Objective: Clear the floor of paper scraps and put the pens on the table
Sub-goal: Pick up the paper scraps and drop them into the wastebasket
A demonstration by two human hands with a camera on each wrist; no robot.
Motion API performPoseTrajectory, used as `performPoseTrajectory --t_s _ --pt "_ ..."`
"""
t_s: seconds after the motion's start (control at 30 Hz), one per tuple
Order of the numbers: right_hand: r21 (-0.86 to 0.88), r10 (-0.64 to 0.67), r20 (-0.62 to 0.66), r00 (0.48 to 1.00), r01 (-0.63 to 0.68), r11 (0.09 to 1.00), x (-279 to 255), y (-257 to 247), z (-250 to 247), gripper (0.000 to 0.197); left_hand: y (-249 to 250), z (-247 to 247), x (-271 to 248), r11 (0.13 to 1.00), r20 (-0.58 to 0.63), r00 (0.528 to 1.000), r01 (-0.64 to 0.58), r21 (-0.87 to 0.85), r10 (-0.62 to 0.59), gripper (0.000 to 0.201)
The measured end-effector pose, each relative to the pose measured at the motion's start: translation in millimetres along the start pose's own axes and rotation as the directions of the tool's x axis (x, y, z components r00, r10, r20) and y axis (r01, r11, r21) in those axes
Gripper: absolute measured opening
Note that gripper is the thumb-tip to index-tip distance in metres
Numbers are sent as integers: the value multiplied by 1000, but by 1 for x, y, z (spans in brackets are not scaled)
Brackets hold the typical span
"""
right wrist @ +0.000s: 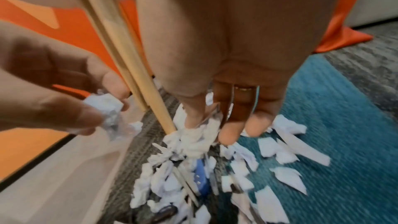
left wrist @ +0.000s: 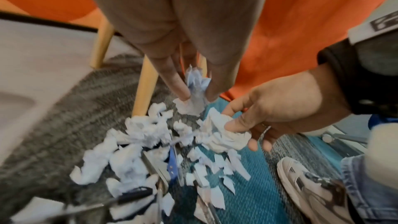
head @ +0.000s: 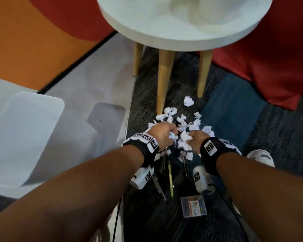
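The floor [head: 164,222] is dark grey carpet with a teal-blue patch [head: 231,105] to the right and a pale hard strip [head: 80,95] to the left; orange and red shapes fill the far left and far right. A round white table [head: 180,37] on light wooden legs [head: 164,81] stands at the far side, its top bare where it shows. A translucent white bin [head: 23,137] sits at the near left. A small clear plastic case [head: 193,206] lies on the carpet near the person, and a white shoe [head: 261,157] shows at the right.

The paper scraps [head: 182,123] lie heaped on the carpet just in front of the table legs, one crumpled ball [head: 188,101] a little farther off. Several pens [head: 171,177] lie among and just nearer than the scraps, partly covered.

The left hand [head: 162,135] has its grip closed on a crumpled scrap [left wrist: 197,91], pinched between thumb and fingers. The right hand [head: 197,141] has its fingers curled round a bigger wad of paper [left wrist: 224,135] at the top of the heap.
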State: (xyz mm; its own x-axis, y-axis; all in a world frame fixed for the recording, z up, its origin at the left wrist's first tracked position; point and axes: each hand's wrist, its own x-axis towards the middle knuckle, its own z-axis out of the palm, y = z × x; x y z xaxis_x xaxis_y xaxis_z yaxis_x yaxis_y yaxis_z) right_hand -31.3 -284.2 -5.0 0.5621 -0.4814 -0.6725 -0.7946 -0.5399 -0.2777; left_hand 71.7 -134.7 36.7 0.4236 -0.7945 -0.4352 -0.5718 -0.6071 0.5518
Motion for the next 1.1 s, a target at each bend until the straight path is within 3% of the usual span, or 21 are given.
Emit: performPoseTrajectory --t_s 0.17,0.33,0.5,0.67,0.83,1.1 --pt "92 -228 -38 973 231 969 -33 -78 -11 39 -16 -58 -83 999 -203 978 54 -3 -54 32" --pt "134 -464 -146 873 483 865 -81 -174 -10 32 -46 -115 -161 990 -428 893 142 -26 -139 31" --pt "122 -635 -292 715 687 717 -133 -253 -6 30 -84 -159 -225 979 -638 743 169 -113 -202 30" --pt "103 -694 -320 645 752 651 -159 -311 10 31 -120 -180 -254 930 -722 587 252 -267 -366 30" --pt "53 -700 -277 659 738 673 -165 -342 35 30 -151 -169 -265 872 -625 617 419 -253 -478 33" --pt "-33 -679 -158 717 683 729 -159 -351 57 33 -174 -155 -268 819 -513 653 532 -214 -557 47"
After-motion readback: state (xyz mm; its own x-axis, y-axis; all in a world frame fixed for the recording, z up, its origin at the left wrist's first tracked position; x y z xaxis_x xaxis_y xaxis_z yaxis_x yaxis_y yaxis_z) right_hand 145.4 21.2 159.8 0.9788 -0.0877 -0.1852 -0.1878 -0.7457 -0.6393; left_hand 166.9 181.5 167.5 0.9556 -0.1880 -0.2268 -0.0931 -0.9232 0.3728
